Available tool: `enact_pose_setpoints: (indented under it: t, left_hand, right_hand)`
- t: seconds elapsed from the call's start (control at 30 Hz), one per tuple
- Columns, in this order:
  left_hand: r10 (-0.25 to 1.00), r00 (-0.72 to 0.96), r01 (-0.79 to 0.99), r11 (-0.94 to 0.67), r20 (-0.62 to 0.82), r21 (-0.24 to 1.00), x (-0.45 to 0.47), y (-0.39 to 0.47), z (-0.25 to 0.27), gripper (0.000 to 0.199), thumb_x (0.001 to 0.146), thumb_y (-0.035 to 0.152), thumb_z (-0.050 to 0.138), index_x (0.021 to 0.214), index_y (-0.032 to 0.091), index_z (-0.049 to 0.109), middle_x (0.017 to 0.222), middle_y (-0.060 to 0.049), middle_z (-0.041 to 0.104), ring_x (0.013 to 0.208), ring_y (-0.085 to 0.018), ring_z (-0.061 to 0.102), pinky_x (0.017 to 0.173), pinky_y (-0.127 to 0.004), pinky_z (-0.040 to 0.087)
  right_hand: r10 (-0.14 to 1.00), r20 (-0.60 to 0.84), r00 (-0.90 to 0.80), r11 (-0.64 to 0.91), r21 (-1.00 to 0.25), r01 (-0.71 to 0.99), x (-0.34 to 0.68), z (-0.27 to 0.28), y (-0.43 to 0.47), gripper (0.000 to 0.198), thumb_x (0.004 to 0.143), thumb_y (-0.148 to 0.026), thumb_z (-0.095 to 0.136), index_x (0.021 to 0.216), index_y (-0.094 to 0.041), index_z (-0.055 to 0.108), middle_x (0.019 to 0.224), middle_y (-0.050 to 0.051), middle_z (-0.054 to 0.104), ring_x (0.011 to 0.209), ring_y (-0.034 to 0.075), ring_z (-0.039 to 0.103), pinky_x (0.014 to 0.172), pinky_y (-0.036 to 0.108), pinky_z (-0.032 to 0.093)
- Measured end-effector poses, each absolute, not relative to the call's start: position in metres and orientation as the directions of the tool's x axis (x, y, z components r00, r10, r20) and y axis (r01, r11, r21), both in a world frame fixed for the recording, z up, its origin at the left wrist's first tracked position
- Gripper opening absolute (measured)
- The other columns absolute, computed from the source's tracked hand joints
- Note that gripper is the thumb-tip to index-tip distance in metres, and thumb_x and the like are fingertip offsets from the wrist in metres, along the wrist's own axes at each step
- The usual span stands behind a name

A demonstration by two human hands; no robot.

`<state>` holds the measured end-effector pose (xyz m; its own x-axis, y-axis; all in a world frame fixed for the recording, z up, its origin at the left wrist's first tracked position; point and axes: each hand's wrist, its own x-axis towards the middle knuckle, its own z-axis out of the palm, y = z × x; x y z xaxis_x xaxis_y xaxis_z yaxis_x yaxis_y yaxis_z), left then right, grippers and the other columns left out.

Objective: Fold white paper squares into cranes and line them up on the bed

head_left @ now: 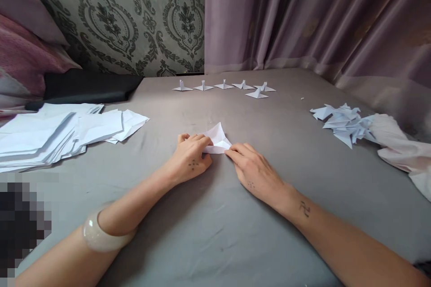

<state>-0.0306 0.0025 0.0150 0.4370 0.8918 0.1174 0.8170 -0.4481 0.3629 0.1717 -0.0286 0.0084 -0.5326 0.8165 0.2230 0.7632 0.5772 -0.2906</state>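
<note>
Between my hands, on the grey sheet, lies a partly folded piece of white paper (218, 136) with one pointed corner standing up at the back. My left hand (193, 154) grips its left side, fingers bent over the edge and thumb underneath. At the right corner my right hand (252, 168) pinches the paper between fingertips and thumb. The fingers cover parts of the folds. Farther back, several folded paper figures (224, 84) stand in a row, with one set slightly in front at the right end.
A stack of white paper sheets (50, 132) lies at left, a black folded item (90, 85) behind it. A heap of folded papers (346, 121) sits at right beside a pale cloth (397, 143). Purple curtains (286, 13) and a patterned wall (141, 18) border the back.
</note>
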Motion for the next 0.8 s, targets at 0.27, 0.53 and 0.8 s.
enact_pose_setpoints:
  t: [0.27,0.53,0.8]
  left_hand:
    - [0.853,0.503,0.755,-0.511,0.138,0.411,-0.038,0.009,0.015,0.015,0.085,0.027,0.051,0.086,0.019,0.063,0.09,-0.004,0.067,0.091,-0.021,0.055,0.088,-0.043,0.029]
    - [0.773,0.619,0.659,-0.608,0.139,0.443,-0.055,0.022,0.012,0.013,0.088,0.029,0.057,0.094,0.019,0.063,0.1,-0.003,0.065,0.099,-0.022,0.052,0.092,-0.042,0.029]
    - [0.681,0.499,0.765,-0.637,0.537,0.097,-0.037,0.01,0.006,0.035,0.089,0.026,0.056,0.124,0.023,0.051,0.134,-0.014,0.043,0.119,-0.029,0.04,0.095,-0.045,0.031]
  right_hand:
    - [0.821,0.191,-0.538,0.57,-0.206,0.796,0.17,0.01,-0.03,0.041,0.087,0.001,0.036,0.115,-0.017,0.06,0.097,0.008,0.058,0.084,0.019,0.049,0.068,0.03,0.043]
    - [0.822,0.179,-0.54,0.568,-0.198,0.799,0.169,0.012,-0.03,0.041,0.087,0.0,0.037,0.116,-0.017,0.06,0.099,0.009,0.058,0.087,0.019,0.05,0.07,0.03,0.045]
    - [0.831,0.17,-0.529,0.554,-0.168,0.815,0.167,0.012,-0.031,0.034,0.093,-0.01,0.038,0.118,-0.018,0.061,0.103,0.01,0.059,0.087,0.02,0.051,0.067,0.031,0.045]
